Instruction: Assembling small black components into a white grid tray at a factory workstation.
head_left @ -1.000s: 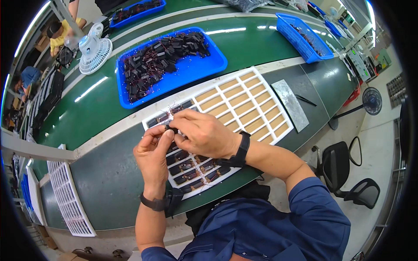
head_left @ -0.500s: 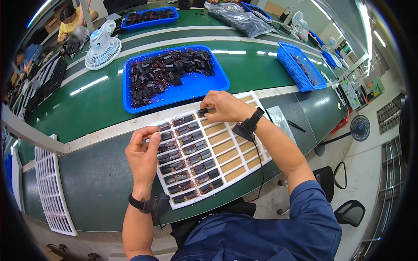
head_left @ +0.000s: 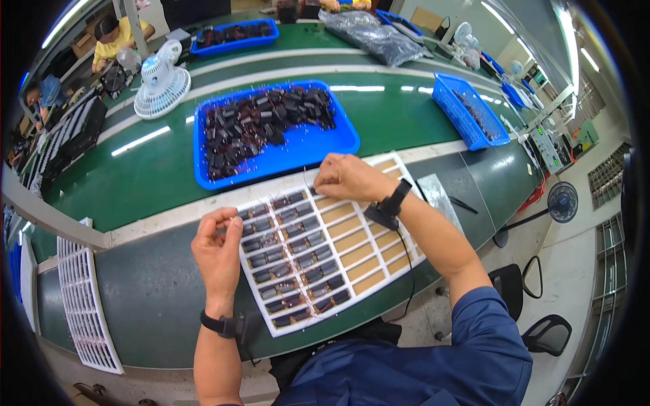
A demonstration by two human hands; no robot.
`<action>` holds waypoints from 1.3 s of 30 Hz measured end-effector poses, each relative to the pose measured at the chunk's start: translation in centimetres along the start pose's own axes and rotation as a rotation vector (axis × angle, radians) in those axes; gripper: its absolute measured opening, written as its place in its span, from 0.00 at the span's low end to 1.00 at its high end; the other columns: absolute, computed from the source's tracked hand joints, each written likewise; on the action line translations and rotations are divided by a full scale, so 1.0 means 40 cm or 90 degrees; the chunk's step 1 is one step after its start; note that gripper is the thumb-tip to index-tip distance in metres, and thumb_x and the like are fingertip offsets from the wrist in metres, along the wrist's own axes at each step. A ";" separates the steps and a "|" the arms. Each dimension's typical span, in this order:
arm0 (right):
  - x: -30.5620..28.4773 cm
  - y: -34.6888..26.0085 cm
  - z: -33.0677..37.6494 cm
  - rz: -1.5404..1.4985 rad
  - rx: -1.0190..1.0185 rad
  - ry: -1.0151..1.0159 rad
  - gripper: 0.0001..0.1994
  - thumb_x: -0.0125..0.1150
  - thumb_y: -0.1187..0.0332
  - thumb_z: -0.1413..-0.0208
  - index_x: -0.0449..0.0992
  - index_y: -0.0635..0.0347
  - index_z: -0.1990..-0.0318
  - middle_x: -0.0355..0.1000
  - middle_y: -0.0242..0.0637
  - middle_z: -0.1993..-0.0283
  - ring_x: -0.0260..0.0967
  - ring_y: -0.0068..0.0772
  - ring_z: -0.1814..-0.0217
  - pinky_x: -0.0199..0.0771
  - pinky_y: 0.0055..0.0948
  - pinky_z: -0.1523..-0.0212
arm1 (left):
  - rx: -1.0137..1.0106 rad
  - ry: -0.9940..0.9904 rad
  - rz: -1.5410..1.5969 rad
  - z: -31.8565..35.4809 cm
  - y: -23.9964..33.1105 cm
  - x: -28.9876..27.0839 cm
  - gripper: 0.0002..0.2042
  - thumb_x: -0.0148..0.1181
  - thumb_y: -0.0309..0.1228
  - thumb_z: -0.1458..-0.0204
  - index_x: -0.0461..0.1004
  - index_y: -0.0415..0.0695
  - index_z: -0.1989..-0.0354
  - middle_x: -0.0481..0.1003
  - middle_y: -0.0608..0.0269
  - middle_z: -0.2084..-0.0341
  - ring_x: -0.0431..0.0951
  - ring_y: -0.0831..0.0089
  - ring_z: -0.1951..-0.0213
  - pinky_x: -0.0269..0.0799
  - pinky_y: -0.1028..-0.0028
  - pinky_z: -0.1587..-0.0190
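A white slotted tray (head_left: 361, 283) lies slanted on the bench before me. Small black rectangular parts with thin wires (head_left: 298, 227) fill its two left columns; the columns to the right show brown bottoms. My right hand (head_left: 347, 178) is over the tray's far edge, its fingers pinched on a black wired part (head_left: 313, 192), mostly covered by the fingertips, with a wire sticking up beside it. My left hand (head_left: 218, 245) is at the tray's left edge, thumb and fingertips together; what they pinch is too small to make out.
Beyond the tray, a blue bin (head_left: 298, 144) holds a heap of black wired parts. A blue perforated basket (head_left: 467, 111) stands at the right, a white fan (head_left: 162, 84) at the far left. Another white slotted tray (head_left: 87, 304) lies left. Tweezers (head_left: 463, 205) rest near a metal plate (head_left: 439, 199).
The view has shifted slightly, so the bench things sit lower. My right hand keeps its pinch at the far edge, covering more of the black part. My left fingertips have drawn slightly off the tray's parts.
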State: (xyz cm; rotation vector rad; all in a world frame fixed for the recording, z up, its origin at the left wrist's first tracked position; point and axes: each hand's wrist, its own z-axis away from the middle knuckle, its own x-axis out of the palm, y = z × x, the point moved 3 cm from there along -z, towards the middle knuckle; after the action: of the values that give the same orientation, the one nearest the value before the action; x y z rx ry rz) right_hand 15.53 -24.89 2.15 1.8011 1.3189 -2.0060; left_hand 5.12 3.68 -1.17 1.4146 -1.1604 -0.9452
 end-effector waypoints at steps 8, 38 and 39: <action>-0.066 -0.047 -0.142 -0.012 0.003 0.042 0.08 0.65 0.67 0.46 0.83 0.61 0.64 0.80 0.48 0.64 0.78 0.51 0.61 0.78 0.42 0.57 | 0.015 0.032 -0.006 0.010 -0.004 -0.009 0.05 0.63 0.25 0.40 0.79 0.38 0.58 0.76 0.71 0.64 0.73 0.86 0.67 0.68 0.83 0.66; 0.049 0.048 -0.341 0.106 0.081 0.044 0.19 0.70 0.61 0.51 0.82 0.65 0.56 0.79 0.56 0.57 0.78 0.55 0.53 0.77 0.45 0.48 | -0.014 -0.022 -0.041 0.008 0.005 0.001 0.06 0.62 0.24 0.40 0.79 0.37 0.58 0.75 0.71 0.66 0.74 0.87 0.68 0.69 0.83 0.64; 0.054 0.055 -0.346 0.135 0.096 0.045 0.18 0.70 0.61 0.51 0.82 0.65 0.57 0.79 0.57 0.58 0.78 0.56 0.53 0.77 0.46 0.48 | -0.010 -0.024 -0.037 0.008 0.006 0.005 0.06 0.62 0.24 0.40 0.79 0.37 0.58 0.75 0.71 0.66 0.74 0.87 0.68 0.69 0.83 0.64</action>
State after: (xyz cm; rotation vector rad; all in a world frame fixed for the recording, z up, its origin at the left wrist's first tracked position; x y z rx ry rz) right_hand 26.49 -16.03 0.58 2.0003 0.9682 -1.9894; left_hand 4.81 3.43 -0.97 1.4290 -1.1426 -1.0240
